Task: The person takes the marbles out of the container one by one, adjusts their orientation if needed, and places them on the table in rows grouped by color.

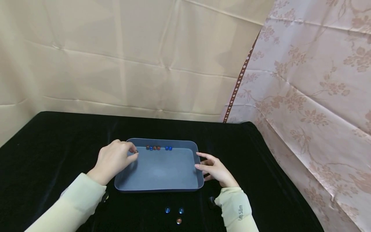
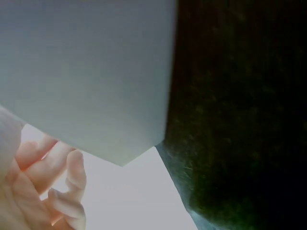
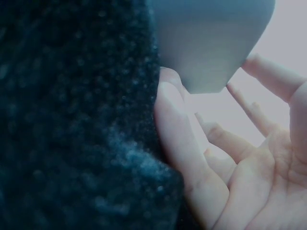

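Note:
A blue-grey rectangular tray (image 1: 162, 170) stands on the black cloth. My left hand (image 1: 111, 161) reaches over the tray's back left corner and pinches a small brownish marble (image 1: 136, 151) between thumb and fingers. Along the tray's back wall sits a row of brown and blue marbles (image 1: 155, 148), with two blue marbles (image 1: 168, 148) a little to the right. My right hand (image 1: 215, 169) rests against the tray's right side, its fingers spread and loosely bent at the rim. Both wrist views show the tray's wall close up; the left one does not show the marble.
In front of the tray, two blue marbles (image 1: 174, 210) and an orange-brown marble (image 1: 179, 220) lie on the black cloth (image 1: 139, 212). A cream curtain (image 1: 139, 64) hangs behind the table, and a flowered curtain (image 1: 313, 96) hangs at the right.

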The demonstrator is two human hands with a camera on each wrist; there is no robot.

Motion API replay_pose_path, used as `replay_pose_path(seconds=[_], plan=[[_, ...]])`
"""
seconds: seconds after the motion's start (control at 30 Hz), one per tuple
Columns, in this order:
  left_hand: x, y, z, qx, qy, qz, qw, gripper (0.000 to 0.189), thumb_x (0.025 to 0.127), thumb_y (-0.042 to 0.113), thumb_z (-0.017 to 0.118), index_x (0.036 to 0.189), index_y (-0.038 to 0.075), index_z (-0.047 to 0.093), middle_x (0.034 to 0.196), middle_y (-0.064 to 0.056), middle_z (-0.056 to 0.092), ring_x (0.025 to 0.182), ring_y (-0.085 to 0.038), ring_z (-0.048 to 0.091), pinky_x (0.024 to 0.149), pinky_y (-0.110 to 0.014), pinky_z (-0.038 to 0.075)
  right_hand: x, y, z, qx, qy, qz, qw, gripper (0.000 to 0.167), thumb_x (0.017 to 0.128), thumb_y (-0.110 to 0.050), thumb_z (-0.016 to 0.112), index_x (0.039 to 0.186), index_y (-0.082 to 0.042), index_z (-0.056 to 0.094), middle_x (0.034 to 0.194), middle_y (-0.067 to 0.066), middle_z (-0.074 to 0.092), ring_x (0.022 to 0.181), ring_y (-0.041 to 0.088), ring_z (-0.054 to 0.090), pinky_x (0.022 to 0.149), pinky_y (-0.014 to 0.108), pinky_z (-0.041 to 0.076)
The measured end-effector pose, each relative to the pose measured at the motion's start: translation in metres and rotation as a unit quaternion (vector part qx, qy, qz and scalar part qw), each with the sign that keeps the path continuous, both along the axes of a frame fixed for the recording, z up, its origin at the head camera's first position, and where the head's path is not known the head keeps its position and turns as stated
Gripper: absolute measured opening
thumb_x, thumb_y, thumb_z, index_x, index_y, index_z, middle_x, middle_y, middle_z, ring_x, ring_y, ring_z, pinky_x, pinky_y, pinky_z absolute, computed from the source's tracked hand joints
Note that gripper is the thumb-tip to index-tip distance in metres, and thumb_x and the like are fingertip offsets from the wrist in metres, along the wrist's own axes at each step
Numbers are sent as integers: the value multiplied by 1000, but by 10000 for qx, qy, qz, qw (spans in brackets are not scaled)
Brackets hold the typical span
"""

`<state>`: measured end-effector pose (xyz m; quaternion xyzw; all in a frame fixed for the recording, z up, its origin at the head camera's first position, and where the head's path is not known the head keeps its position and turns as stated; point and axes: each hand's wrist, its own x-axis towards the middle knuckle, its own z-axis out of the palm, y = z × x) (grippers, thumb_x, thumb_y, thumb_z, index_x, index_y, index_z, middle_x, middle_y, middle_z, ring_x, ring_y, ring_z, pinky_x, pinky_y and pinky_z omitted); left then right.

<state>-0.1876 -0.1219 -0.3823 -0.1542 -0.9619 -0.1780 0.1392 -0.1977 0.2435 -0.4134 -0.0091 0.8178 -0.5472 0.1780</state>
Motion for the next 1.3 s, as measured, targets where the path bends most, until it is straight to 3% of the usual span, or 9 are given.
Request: replay_pose_path(seconds=[0.23, 0.6, 0.97, 1.3], plan=[[9, 4, 5, 324, -78, -212, 9992, 5, 85, 17, 75, 87, 13, 75, 84, -3, 74, 68, -12, 51, 50, -21, 41, 1, 0, 0, 32, -2, -17, 10000, 58, 93, -29, 69, 146, -18, 47, 121, 20, 61, 84, 21, 70, 75, 42, 60], [27, 20, 10, 582, -69, -389, 9975, 5, 81, 16, 77, 82, 20, 74, 80, 5, 74, 69, -6, 51, 54, -20, 39, 0, 0, -1, 51, 48, -3, 10000, 59, 93, -29, 69, 146, -17, 47, 120, 20, 62, 83, 21, 70, 74, 43, 60], [39, 31, 17, 694, -389, -592, 9951, 8, 80, 18, 77, 82, 24, 73, 79, 10, 72, 73, -5, 57, 60, -21, 42, -1, 0, -1, 49, 38, 4, 10000, 58, 94, -29, 68, 147, -18, 46, 120, 20, 61, 84, 21, 70, 74, 43, 60], [51, 43, 21, 855, -252, -844, 9924, 10, 79, 16, 77, 83, 24, 72, 78, 14, 70, 75, -4, 56, 59, -18, 42, 0, 0, -1, 94, 66, -18, 9999, 59, 92, -30, 70, 146, -18, 48, 119, 19, 62, 84, 21, 68, 73, 42, 60]])
